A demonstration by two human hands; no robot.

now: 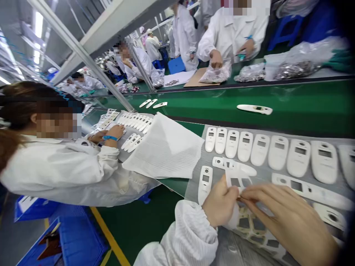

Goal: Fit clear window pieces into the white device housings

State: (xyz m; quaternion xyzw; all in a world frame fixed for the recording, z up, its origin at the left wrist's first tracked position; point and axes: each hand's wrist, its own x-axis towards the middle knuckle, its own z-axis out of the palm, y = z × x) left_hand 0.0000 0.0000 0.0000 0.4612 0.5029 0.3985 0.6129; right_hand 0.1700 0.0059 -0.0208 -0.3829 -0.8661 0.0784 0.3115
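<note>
My left hand (220,205) is closed on a sheet of stickers (251,223), holding it above the table. My right hand (288,216) pinches a small sticker at the sheet's upper edge, right beside my left thumb. A strip of the sheet (235,177) curls up between both hands. Just beyond them lies a row of white plastic shells (259,147) on a grey mat (194,184), with more shells (205,183) lying beside it.
A green conveyor belt (305,111) carries a white shell (255,108) and three more (153,103). A white cloth sheet (166,147) lies left of the mat. A co-worker in white (63,170) works at my left. Others stand across the belt with bags (216,74). Blue crates (63,240) sit on the floor.
</note>
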